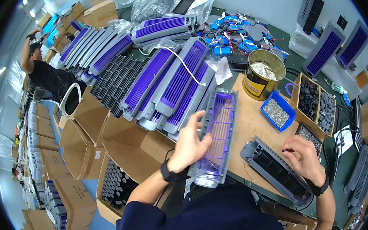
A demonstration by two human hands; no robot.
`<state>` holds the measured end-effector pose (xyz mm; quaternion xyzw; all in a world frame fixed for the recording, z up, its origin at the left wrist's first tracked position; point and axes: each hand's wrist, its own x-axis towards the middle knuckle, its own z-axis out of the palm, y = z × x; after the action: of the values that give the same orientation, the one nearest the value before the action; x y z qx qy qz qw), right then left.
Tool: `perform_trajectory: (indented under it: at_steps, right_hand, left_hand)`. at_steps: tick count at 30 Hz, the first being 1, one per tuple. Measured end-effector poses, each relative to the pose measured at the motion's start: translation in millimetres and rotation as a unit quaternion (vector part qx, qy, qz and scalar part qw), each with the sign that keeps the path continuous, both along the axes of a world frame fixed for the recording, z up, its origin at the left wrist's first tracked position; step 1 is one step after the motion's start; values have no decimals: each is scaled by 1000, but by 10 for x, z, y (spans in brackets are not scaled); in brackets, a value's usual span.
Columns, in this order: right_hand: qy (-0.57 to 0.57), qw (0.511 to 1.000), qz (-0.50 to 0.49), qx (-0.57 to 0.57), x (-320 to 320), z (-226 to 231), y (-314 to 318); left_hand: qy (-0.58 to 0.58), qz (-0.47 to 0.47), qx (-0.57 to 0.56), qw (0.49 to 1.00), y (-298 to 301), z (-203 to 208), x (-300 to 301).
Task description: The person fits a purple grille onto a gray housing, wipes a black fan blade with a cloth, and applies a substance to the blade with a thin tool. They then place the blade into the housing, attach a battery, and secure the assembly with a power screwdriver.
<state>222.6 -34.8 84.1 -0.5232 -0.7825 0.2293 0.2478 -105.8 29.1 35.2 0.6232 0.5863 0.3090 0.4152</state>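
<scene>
My left hand (189, 144) is open, its fingers spread at the left edge of a long grey housing with a purple slatted grille (219, 125). Whether the fingertips touch the housing I cannot tell. That housing lies lengthwise in front of me, its hollow side up. My right hand (304, 156) is closed in a pinch, with a small dark bit at its fingertips, too small to name. It hovers at the right side of a long grey housing half with a black inside (277, 172), which lies slanted on the brown board (246, 142).
A blue tray of small screws (279, 112) and a yellow-black tin (264, 75) stand beyond. To their right is a cardboard box of black parts (309, 98). Purple-grey housings (181, 78) and blue battery packs (222, 50) crowd the back. Open cartons (127, 139) stand left; a person (51, 75) is farther off.
</scene>
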Motion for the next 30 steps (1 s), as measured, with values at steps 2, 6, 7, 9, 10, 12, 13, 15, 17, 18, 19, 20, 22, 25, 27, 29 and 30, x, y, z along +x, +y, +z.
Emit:
perform_trajectory:
  at_steps: [2,6,7,9,10,12,13,15,17,18,19,20,22,25,27,29,30]
  right_hand:
    - [3,1000,9,3,2,-12,-5]
    - [1,1000,22,14,-17,-9,9]
    - [1,1000,14,-4,-21,7,-12]
    - [1,1000,7,-18,-18,3,-35]
    - [2,1000,6,-16,-12,-3,-34]
    - [2,1000,12,-19,-22,-9,-34]
    - [1,1000,14,-18,-25,-7,-40]
    - [-3,1000,30,5,-41,-10,-23]
    - [-3,999,34,0,-56,-10,-20]
    - [-6,999,31,-7,-62,-11,-20]
    - [-4,999,35,-2,-69,-11,-13]
    - [-4,999,35,-2,-64,-13,-14]
    - [-12,999,29,-5,-61,-11,-12]
    - [-9,999,26,-25,-74,-32,8]
    - [-12,999,29,-19,-81,-46,8]
    - [-14,999,30,-14,-75,-67,-6]
    - [-8,999,35,-6,-58,-87,-5]
  left_hand:
    - [2,9,41,999,53,172,-182]
    - [-62,28,123,990,354,463,-475]
    - [-70,29,148,986,433,536,-552]
    - [-54,42,173,983,573,710,-753]
    - [-31,55,173,983,645,802,-865]
    - [-87,67,157,981,814,852,-1133]
    - [-80,72,140,984,877,903,-1221]
    - [-74,82,104,988,1034,943,-1477]
    - [-92,121,87,985,1165,930,-1784]
    - [-110,135,84,981,1231,912,-1968]
    - [-150,145,73,975,1306,875,-2182]
    - [-179,160,47,970,1305,940,-2191]
    - [-221,173,21,960,1352,992,-2292]
    - [-196,194,14,961,1425,899,-2529]
    - [-192,203,11,960,1481,752,-2629]
    - [-152,206,24,966,1557,565,-2721]
    - [-143,195,24,970,1573,512,-2768]
